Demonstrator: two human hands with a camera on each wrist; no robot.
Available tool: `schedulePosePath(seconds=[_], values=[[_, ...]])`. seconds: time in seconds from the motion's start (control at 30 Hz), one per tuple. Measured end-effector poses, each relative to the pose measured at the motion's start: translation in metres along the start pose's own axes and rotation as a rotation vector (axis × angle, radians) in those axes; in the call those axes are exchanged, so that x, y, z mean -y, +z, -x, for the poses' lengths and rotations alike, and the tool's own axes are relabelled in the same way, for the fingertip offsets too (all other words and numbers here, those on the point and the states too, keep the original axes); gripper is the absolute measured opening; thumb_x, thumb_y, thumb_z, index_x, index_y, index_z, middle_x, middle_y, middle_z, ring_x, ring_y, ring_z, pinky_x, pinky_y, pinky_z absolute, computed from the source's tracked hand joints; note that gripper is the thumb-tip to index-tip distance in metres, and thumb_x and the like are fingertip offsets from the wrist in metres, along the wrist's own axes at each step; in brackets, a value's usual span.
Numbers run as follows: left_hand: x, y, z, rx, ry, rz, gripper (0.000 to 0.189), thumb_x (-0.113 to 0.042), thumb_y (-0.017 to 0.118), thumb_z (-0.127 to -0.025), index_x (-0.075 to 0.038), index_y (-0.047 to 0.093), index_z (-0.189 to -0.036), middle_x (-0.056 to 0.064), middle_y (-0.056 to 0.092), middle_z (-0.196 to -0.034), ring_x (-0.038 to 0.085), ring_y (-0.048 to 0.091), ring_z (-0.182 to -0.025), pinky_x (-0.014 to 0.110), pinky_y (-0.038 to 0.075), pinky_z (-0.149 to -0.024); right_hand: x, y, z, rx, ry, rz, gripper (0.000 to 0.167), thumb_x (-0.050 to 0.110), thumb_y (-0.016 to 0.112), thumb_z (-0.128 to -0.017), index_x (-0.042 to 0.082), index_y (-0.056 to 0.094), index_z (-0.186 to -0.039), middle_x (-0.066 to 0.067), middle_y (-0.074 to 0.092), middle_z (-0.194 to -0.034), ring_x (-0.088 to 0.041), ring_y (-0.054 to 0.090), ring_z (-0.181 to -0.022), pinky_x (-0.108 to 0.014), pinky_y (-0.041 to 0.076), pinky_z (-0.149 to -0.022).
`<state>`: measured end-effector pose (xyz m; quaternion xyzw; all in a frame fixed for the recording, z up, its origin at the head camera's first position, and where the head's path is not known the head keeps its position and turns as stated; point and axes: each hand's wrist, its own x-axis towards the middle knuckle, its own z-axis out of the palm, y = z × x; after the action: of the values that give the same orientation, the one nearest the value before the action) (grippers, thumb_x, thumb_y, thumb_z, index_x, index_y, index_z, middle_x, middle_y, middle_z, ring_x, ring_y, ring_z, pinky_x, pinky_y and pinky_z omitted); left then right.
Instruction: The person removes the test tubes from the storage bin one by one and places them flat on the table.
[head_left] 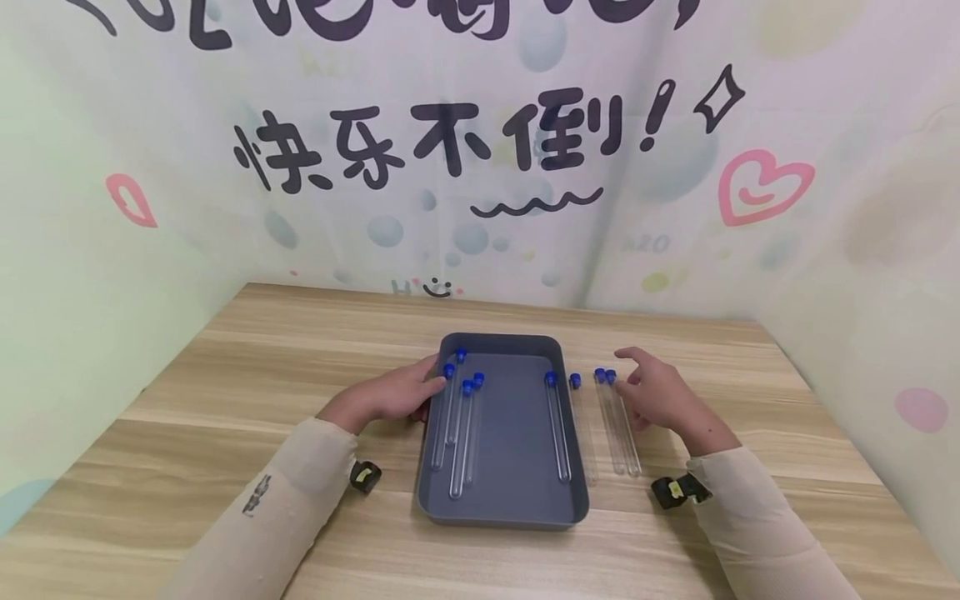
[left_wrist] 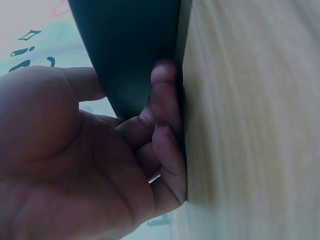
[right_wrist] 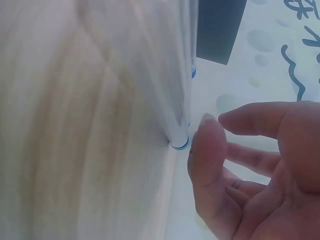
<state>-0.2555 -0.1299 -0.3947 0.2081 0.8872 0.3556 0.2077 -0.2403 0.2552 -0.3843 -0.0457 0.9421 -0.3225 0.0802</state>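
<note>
A dark grey tray (head_left: 510, 467) lies on the wooden table. My left hand (head_left: 397, 392) grips its left wall, thumb at the rim and curled fingers low against the outside, as the left wrist view shows. Inside the tray, several clear test tubes (head_left: 457, 479) with blue caps lie along the left side, and another capped tube (head_left: 557, 425) is near the right wall. My right hand (head_left: 660, 392) hovers by the caps of two tubes (head_left: 622, 433) on the table, thumb and index finger apart with nothing between them. In the right wrist view, a tube (right_wrist: 175, 120) ends close beside its fingertips.
One more capped tube (head_left: 575, 381) lies right beside the tray's right wall. The wooden table (head_left: 225, 375) reaches back to a printed cloth (head_left: 637, 258) with writing. Small black devices (head_left: 365, 477) sit at both wrists.
</note>
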Motion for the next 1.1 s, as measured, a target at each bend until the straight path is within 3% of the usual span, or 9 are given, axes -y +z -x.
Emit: schedulePosePath(seconds=[0.3, 0.73, 0.93, 1.1], values=[[0.0, -0.001, 0.002, 0.0, -0.002, 0.006, 0.057, -0.025, 0.034, -0.109, -0.015, 0.014, -0.162, 0.009, 0.059, -0.076, 0.021, 0.057, -0.064, 0.034, 0.049, -0.064, 0.015, 0.0, 0.003, -0.008, -0.027, -0.003, 0.06, 0.014, 0.054, -0.099, 0.005, 0.031, -0.153, -0.023, 0.063, -0.106, -0.018, 0.062, -0.052, -0.033, 0.056, -0.052], [0.001, -0.001, 0.0, -0.006, -0.013, 0.002, 0.058, -0.027, 0.035, -0.109, -0.019, 0.014, -0.162, 0.009, 0.059, -0.072, 0.021, 0.057, -0.062, 0.034, 0.049, -0.065, 0.061, -0.001, 0.015, -0.032, -0.168, -0.022, 0.054, 0.014, 0.057, -0.098, 0.008, 0.039, -0.15, -0.021, 0.06, -0.107, -0.025, 0.065, -0.062, -0.031, 0.057, -0.051], [0.0, -0.001, 0.001, 0.0, -0.006, 0.012, 0.057, -0.025, 0.035, -0.109, -0.017, 0.016, -0.162, 0.009, 0.059, -0.072, 0.021, 0.057, -0.062, 0.033, 0.049, -0.064, 0.081, 0.004, 0.014, -0.03, -0.189, -0.003, 0.048, 0.014, 0.056, -0.098, 0.006, 0.047, -0.145, -0.017, 0.063, -0.101, -0.021, 0.066, -0.058, -0.036, 0.058, -0.057], [0.002, -0.001, 0.001, -0.001, -0.003, 0.01, 0.057, -0.026, 0.035, -0.109, -0.018, 0.015, -0.162, 0.009, 0.06, -0.071, 0.021, 0.057, -0.062, 0.033, 0.049, -0.063, 0.096, 0.01, 0.011, -0.016, -0.212, 0.002, 0.047, 0.016, 0.057, -0.099, 0.008, 0.048, -0.144, -0.017, 0.065, -0.103, -0.024, 0.068, -0.059, -0.032, 0.057, -0.058]])
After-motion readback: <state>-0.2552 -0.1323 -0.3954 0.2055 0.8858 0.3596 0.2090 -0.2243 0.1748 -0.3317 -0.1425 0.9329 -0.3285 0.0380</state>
